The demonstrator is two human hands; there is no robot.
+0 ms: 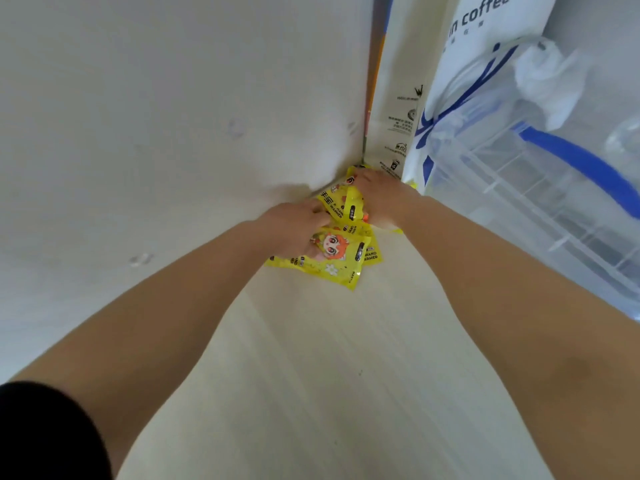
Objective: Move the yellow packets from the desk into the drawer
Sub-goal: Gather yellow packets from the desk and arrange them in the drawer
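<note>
I press my left hand [298,226] and right hand [377,199] onto the yellow packets [341,261] in the desk [329,375] far corner; closure indeterminate. Risk: the slick overlapping packets may slide apart on lifting.

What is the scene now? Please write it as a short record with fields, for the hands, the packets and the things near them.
surface: pale wooden desk, in a corner by a white wall
yellow packets: overlapping pile in the corner, on the desk
left hand: resting on the pile's left side
right hand: on the pile's far right side
beside, right: white paper bag printed "coffee"; clear plastic box
drawer: not in view
</note>
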